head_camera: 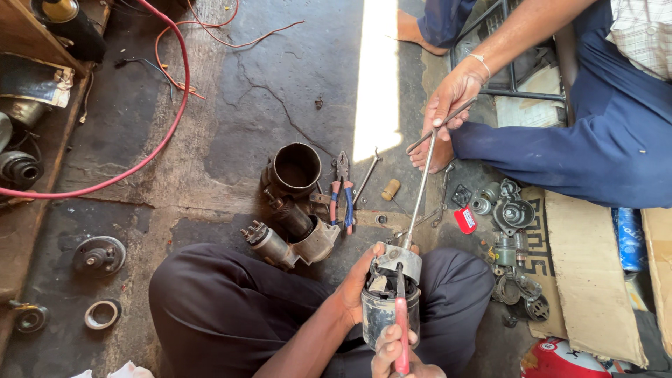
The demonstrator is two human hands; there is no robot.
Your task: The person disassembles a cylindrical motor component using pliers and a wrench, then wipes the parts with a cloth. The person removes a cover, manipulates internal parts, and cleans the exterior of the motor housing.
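Two hands grip the work: our left hand [355, 283] clasps the motor housing [389, 308] in our lap, and our right hand [392, 350] closes on the red-handled screwdriver [402, 329]. We should keep the blade seated squarely while the co-worker's hand [451, 98], beyond ours, steadies the long rod [420, 192].

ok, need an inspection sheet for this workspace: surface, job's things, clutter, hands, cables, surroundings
surface: cracked, stained concrete floor, with a sunlit strip.
job's things: cylindrical motor housing upright on the person's lap; red-handled tool set into its top; long metal rod reaching it from above.
clutter: black tube housing, starter part, pliers, small metal parts on cardboard.
hands: left hand grips the housing's side; right hand grips the red-handled tool; a co-worker's hand holds the rod.
cables: red hose and thin orange wires on the floor.
surroundings: wooden shelf at the left; seated co-worker in blue trousers.
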